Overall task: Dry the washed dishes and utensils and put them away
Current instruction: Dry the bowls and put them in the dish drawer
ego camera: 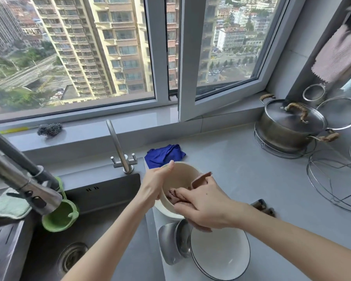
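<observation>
One cream bowl (181,172) held tilted above counter (251,179), just right of sink (109,192). Left hand (156,184) grips its rim, thumb over edge. Right hand (206,208) clutches pink cloth (200,179), pushing it inside bowl. Below hands: two steel bowls (170,244) on edge, touching stack of white bowls (221,255), at least two. One blue cloth (164,155) behind. One lidded pot (288,126) far right. Two taps: slim tap (118,147), pull-out tap (18,179).

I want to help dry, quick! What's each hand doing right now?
Left hand: grips the cream bowl by its rim.
Right hand: holds a pinkish cloth, pressed inside the bowl.
</observation>
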